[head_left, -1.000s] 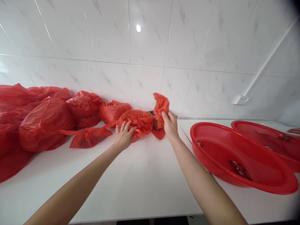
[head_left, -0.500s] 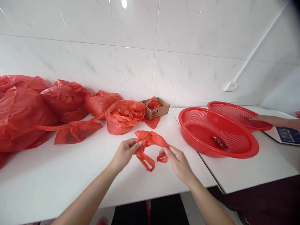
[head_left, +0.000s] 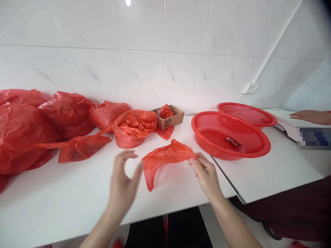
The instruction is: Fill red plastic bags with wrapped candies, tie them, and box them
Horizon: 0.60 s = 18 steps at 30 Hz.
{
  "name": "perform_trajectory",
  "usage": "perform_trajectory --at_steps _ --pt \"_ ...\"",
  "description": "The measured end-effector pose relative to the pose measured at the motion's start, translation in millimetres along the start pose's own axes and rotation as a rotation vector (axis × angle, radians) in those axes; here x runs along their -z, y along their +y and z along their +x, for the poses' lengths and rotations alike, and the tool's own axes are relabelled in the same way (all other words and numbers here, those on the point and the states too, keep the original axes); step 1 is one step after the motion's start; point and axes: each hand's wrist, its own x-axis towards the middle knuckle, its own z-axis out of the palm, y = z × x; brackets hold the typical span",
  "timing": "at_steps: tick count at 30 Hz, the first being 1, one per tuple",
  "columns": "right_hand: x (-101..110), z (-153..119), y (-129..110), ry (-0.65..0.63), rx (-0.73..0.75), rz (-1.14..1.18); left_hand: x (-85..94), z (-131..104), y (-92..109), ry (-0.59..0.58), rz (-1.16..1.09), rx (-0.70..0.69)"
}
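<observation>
A thin red plastic bag [head_left: 168,154] hangs stretched out over the white table in front of me. My right hand [head_left: 207,170] pinches its right end between thumb and fingers. To the left of the bag, my left hand [head_left: 125,175] is open, thumb and fingers apart and slightly blurred; the thumb tip is close to the bag's left edge, and whether it touches I cannot tell. Behind the bag stands an open red bag [head_left: 131,136] filled with crumpled red plastic. A small cardboard box [head_left: 173,120] with more red plastic inside is beside it.
Full red bags [head_left: 23,134] line the wall at left, with a knotted red bag [head_left: 80,150] before them. On the right, a red basin [head_left: 204,144] holds a small dark red packet [head_left: 233,142]. Behind it are another red basin [head_left: 269,121], a scale [head_left: 287,129] and another person's hand [head_left: 310,116].
My left hand has let go of the bag and opened to its left. The bag is spread wider, still held by my right hand. The other person's hand has left the far basin for the scale.
</observation>
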Motion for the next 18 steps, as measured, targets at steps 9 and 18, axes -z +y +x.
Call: perform_trajectory --at_steps 9,18 --pt "-16.9 -44.1 -17.7 -0.335 -0.04 0.01 -60.3 -18.6 -7.5 -0.205 0.395 -0.263" --pt "52.4 -34.2 -11.6 -0.438 -0.18 -0.278 -19.5 39.9 -32.5 -0.268 0.745 -0.047"
